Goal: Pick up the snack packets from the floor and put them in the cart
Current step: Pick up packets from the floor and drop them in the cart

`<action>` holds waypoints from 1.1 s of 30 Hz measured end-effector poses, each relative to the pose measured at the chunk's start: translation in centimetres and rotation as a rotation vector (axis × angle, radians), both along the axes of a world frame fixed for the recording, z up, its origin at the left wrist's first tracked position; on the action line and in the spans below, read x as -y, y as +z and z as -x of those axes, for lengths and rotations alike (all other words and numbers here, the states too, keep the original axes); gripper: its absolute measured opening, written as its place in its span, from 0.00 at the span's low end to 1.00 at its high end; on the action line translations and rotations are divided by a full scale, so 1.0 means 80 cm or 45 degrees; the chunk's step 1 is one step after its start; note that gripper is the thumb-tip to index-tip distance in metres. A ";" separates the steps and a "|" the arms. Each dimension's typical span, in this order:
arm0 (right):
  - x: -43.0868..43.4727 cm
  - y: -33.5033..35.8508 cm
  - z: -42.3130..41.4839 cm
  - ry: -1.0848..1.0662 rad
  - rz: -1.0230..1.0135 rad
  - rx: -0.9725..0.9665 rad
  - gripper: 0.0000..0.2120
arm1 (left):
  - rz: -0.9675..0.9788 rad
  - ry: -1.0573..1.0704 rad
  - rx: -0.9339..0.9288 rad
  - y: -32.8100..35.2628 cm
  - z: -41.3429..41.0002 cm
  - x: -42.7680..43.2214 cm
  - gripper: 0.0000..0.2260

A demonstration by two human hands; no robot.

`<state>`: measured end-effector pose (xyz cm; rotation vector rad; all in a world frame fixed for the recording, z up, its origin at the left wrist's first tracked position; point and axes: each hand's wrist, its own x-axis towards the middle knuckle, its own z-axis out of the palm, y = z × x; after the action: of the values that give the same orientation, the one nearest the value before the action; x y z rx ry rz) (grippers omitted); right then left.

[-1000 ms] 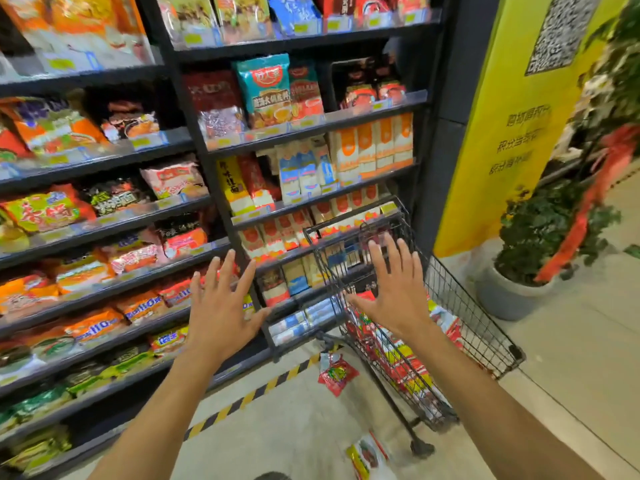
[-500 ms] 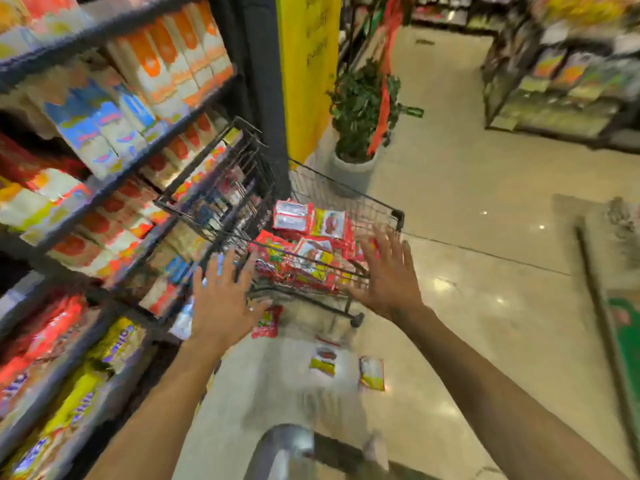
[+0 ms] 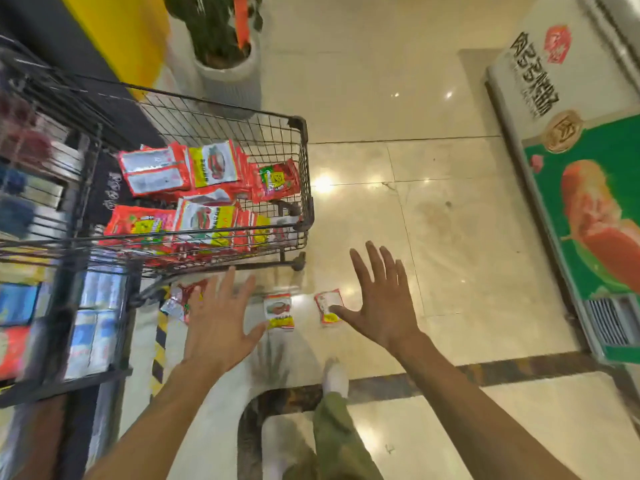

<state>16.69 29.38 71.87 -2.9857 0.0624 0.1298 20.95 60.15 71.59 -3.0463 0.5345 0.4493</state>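
Note:
A black wire cart (image 3: 306, 174) stands on the shiny floor with several red and yellow snack packets (image 3: 207, 195) piled inside. Three snack packets lie on the floor in front of it: a red and silver one (image 3: 178, 299) partly behind my left hand, a yellow and white one (image 3: 278, 310) in the middle, and a white and red one (image 3: 327, 304) beside my right thumb. My left hand (image 3: 218, 320) and my right hand (image 3: 381, 299) are spread flat above the floor, fingers straight, holding nothing.
Stocked shelves (image 3: 41, 306) line the left side, with a yellow-black hazard strip (image 3: 160, 344) at their base. A potted plant (image 3: 228, 57) stands behind the cart. A chest freezer with a green picture (image 3: 588, 216) runs along the right. My shoe (image 3: 335, 377) and trouser leg are below.
The view has swung down from the shelves to the floor. Both hands have dropped lower, from cart height to just above the packets on the floor, still spread.

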 end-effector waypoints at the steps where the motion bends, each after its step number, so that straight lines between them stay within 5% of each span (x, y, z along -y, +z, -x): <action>1: 0.012 -0.028 -0.005 -0.015 -0.018 -0.014 0.52 | -0.004 -0.008 -0.017 -0.029 -0.009 0.011 0.40; 15: 0.081 -0.599 -0.068 -0.282 -0.144 -0.202 0.52 | -0.071 -0.021 -0.342 -0.625 -0.077 0.078 0.39; 21: 0.073 -0.835 -0.075 -0.382 -0.224 -0.444 0.50 | 0.055 0.469 -0.634 -0.866 -0.083 0.037 0.42; 25: 0.064 -0.928 -0.078 -0.608 -0.345 -0.567 0.43 | 0.414 0.933 -0.537 -0.959 -0.083 0.022 0.39; 31: 0.047 -0.988 -0.086 -0.932 -0.584 -0.691 0.42 | 0.969 1.347 -0.525 -0.990 -0.093 0.045 0.43; 33: 0.048 -0.993 -0.089 -0.969 -0.734 -0.711 0.34 | 0.968 1.472 -0.560 -0.993 -0.100 0.043 0.33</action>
<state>23.79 25.57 -7.56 -2.0948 1.0009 0.7236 28.98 56.72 -7.83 -3.5923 -1.5195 1.1247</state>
